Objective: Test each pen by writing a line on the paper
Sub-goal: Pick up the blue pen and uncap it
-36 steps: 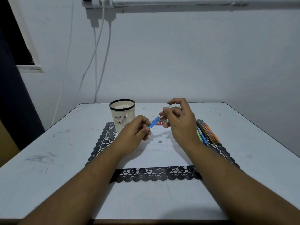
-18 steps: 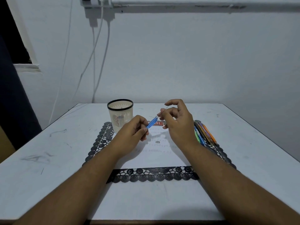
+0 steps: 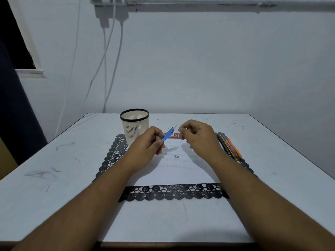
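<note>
My left hand (image 3: 146,147) grips a blue pen (image 3: 168,134) by its lower end, above the far part of the white paper (image 3: 181,175). The pen tilts up and to the right, and a thin lead or point sticks out of its tip. My right hand (image 3: 199,138) hovers just right of that tip with its fingers curled and thumb and forefinger drawn together; I see nothing between them. The paper carries several faint written lines. A bundle of coloured pens (image 3: 229,145) lies along the paper's right side.
The paper lies on a black lace mat (image 3: 172,193) on a white table (image 3: 54,178). A cream mesh cup (image 3: 134,124) with a black rim stands at the mat's far left. A small red box (image 3: 175,136) lies behind the pen. A tiny dark piece (image 3: 176,156) rests on the paper.
My right hand has drawn slightly away from the pen's tip, which it was touching before. The left hand keeps its hold on the blue pen, almost in the same place.
</note>
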